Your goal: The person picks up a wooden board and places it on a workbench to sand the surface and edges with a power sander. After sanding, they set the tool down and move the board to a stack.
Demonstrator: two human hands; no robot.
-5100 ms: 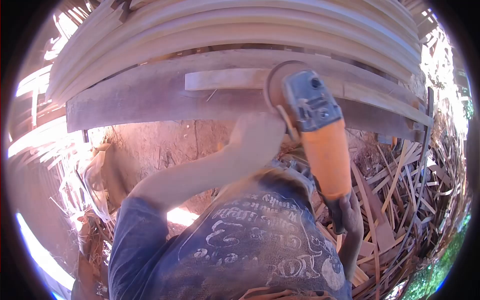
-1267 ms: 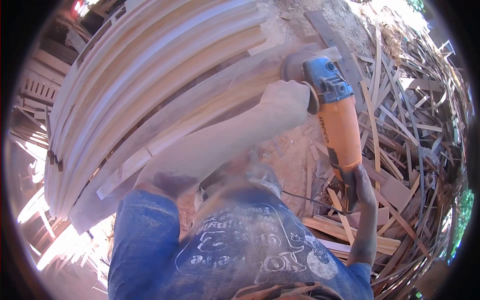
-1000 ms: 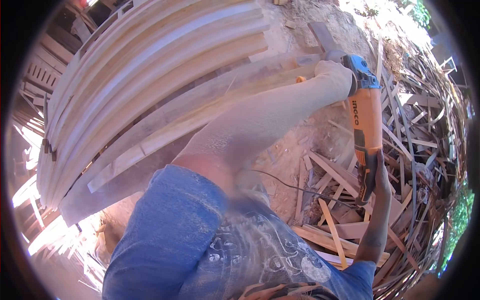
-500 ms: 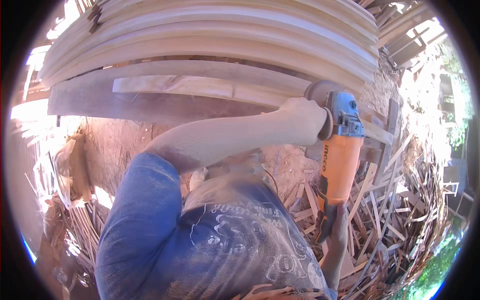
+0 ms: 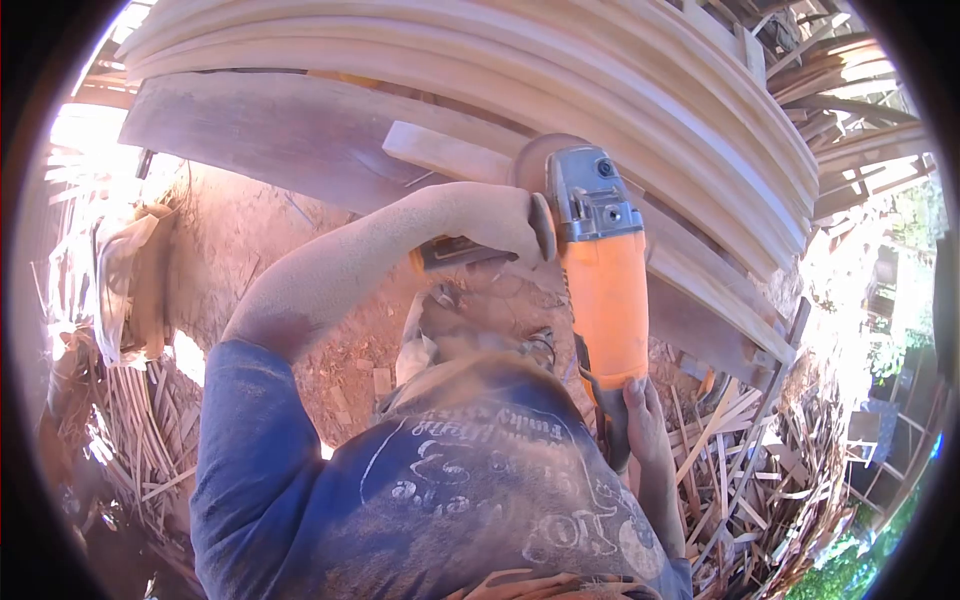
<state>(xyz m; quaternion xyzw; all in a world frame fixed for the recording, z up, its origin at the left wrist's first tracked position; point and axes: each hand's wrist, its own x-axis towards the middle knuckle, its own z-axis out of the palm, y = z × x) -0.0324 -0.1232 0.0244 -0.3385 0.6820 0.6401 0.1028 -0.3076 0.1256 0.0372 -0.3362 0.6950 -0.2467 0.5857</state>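
Observation:
An orange and grey angle grinder [image 5: 608,300] stands upright in the view, its round disc [image 5: 535,160] at the top against a pale wood strip [image 5: 445,150]. My left hand [image 5: 505,222] is closed on the side handle by the grinder's head; the handle is mostly hidden. Lower down, my right hand [image 5: 645,415] wraps round the dark rear end of the tool, its fingers partly hidden. The strip lies along a wide dark board [image 5: 260,125] and continues on the grinder's right side.
Long curved wood pieces [image 5: 480,50] are stacked beyond the board. Offcuts [image 5: 735,470] litter the ground at right, with more scraps [image 5: 150,420] at left. Under my left forearm shows a black and orange object [image 5: 445,252]. A crumpled brown sack-like item [image 5: 140,270] is at left.
The grinder and both hands have shifted left in the view, and the disc sits further left along the strip. The camera view has turned, tilting the boards. Both hands keep their hold.

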